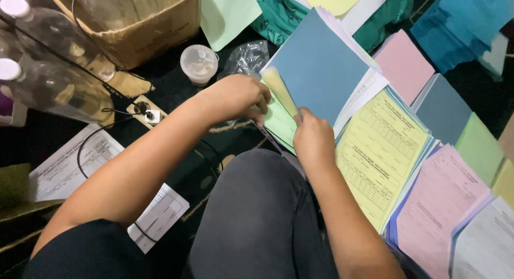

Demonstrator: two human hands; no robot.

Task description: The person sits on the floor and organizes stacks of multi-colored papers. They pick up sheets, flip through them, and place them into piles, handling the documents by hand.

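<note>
Covering dark floor point(176, 86): coloured paper stacks point(385, 145)

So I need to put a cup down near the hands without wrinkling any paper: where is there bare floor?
Bare dark floor shows between the brown cardboard box, the round clear plastic tub and the left hand, though a white power strip and black cable cross it. Right of the right hand, stacked yellow forms and pink sheets crowd everything.

green sheets point(281, 121) | thin stack, top yellow leaf curled up | above knee
</note>
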